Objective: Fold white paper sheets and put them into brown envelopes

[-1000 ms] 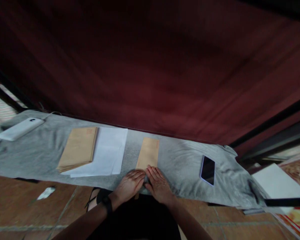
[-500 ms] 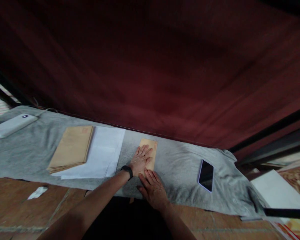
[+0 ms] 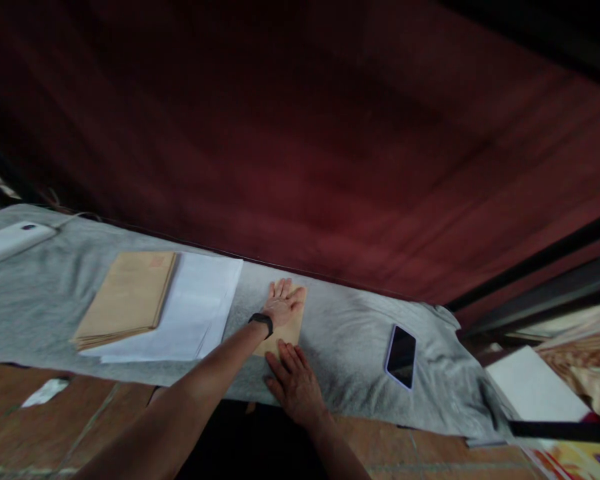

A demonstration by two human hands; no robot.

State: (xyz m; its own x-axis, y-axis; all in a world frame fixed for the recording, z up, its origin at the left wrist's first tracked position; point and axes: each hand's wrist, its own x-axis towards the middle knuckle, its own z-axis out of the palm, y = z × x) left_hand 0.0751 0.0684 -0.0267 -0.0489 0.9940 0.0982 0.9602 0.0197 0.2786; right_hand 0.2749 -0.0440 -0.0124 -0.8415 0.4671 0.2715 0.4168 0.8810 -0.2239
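Observation:
A single brown envelope (image 3: 291, 328) lies on a grey cloth (image 3: 350, 340) in front of me. My left hand (image 3: 281, 301) rests flat on its far end, fingers stretched out, a black band on the wrist. At the near end my right hand (image 3: 294, 381) presses flat, fingers extended and touching the envelope's edge. Neither hand holds anything.
A stack of brown envelopes (image 3: 125, 299) sits on white sheets (image 3: 190, 313) to the left. A white power bank (image 3: 7, 241) lies far left with a cable. A dark phone (image 3: 401, 347) lies to the right. White board (image 3: 535, 387) at far right. Dark red curtain behind.
My left hand has slid from the envelope's near end, beside the right hand, up along it to the far end. The right hand stays at the near edge.

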